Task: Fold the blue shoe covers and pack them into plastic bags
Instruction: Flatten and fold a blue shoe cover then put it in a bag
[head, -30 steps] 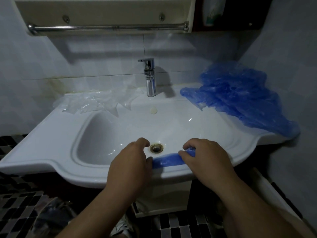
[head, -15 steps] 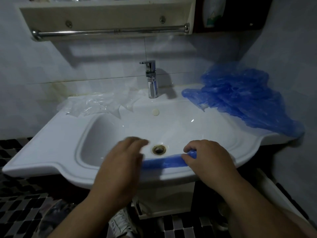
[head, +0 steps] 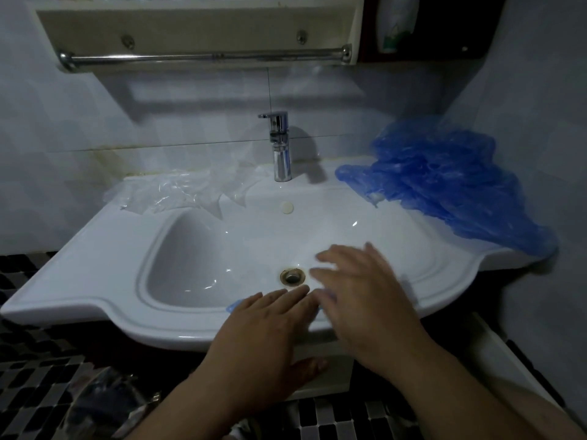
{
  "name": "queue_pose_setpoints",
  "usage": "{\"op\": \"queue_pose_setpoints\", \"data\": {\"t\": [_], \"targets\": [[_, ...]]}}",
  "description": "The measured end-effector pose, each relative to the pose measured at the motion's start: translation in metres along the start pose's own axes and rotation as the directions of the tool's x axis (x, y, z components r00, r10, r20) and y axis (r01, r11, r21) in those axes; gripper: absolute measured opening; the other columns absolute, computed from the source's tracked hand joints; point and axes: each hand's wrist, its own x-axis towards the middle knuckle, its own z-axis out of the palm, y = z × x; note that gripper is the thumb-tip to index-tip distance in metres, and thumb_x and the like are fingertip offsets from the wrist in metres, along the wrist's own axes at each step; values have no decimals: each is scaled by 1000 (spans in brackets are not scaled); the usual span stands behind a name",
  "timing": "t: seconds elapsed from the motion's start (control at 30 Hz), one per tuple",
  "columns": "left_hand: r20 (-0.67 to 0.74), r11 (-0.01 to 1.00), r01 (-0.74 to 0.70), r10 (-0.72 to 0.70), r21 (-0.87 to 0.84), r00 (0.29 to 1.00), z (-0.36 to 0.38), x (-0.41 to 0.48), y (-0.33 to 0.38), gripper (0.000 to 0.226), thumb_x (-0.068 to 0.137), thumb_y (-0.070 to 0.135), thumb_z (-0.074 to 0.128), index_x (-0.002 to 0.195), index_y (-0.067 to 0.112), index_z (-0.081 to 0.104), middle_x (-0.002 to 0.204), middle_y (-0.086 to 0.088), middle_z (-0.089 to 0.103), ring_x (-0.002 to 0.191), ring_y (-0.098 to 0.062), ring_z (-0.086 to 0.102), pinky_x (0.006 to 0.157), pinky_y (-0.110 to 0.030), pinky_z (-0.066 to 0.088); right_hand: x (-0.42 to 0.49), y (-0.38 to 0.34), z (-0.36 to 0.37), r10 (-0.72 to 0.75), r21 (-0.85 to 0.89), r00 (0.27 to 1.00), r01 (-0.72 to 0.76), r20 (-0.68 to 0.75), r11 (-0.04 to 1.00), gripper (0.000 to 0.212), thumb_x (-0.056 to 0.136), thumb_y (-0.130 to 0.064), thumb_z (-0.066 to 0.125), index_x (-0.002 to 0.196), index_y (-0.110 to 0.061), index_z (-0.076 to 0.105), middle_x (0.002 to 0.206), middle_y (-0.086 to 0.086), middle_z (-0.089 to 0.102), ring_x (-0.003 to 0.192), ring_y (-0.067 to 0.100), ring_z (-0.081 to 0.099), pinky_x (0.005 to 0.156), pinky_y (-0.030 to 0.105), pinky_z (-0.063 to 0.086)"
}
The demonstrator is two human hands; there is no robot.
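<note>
The left hand (head: 270,322) lies flat on the front rim of the sink (head: 95,281), fingers straight and close together, thumb hanging below the edge. It grips nothing; the palm and fingers press down on a folded cover (head: 234,304), a narrow blue strip of which only a small end shows at the left of the hand, with a fainter bit of blue at the fingertips. The rest of the strip is hidden under the hand.

The right hand (head: 359,290) is just beside the left, over the near right of the basin, fingers spread and straight, holding nothing. It is blurred, so whether it touches the sink or the strip cannot be told.

The drain (head: 292,276) sits just beyond the left fingertips and left of the right hand. Farther back a round cap (head: 286,207) is set in the basin wall, below the chrome tap (head: 281,147).

On the right rear of the sink a loose pile of blue covers (head: 444,192) spreads against the wall and droops over the right edge. On the left rear lie crumpled clear bags (head: 171,195), one corner hanging into the basin.

Above, a metal rail (head: 203,57) runs under a shelf, with a white bottle (head: 395,23) to its right. The floor (head: 38,376) has black and white tiles.
</note>
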Motion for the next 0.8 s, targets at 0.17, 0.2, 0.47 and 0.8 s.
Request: {"op": "queue_pose_setpoints", "data": {"t": [0.17,0.2,0.47,0.8], "targets": [[-30,1000,16,-15,20,999,2,-2,-5,79,72,67,48,141,30,43,138,15,53,120,-7,55,103,-28,43,-16,-6,-3,23,18,917,-33,399,999,91,75,-75,-7,154,-35,14,161,-15,20,147,5,13,123,37,0],[-37,998,39,-36,57,999,1,-2,-6,78,71,69,45,138,28,48,133,14,58,115,-8,59,100,-28,46,-17,-2,-5,41,-12,910,-40,413,999,95,69,-75,-10,153,-37,13,161,-14,19,148,7,11,123,37,0],[30,994,80,-83,70,996,-8,-9,-25,66,83,66,51,138,34,33,129,17,49,113,-5,49,97,-21,35,-17,15,-10,111,-76,889,-86,445,993,84,80,-82,5,152,-40,17,155,-14,27,140,11,24,119,34,19],[-132,929,50,-105,-367,986,-25,0,-35,29,89,45,41,111,44,61,108,29,57,101,4,58,86,-20,48,-20,23,-8,55,71,925,-88,376,994,71,83,-71,10,144,-44,33,140,-26,39,132,0,32,120,32,13]]}}
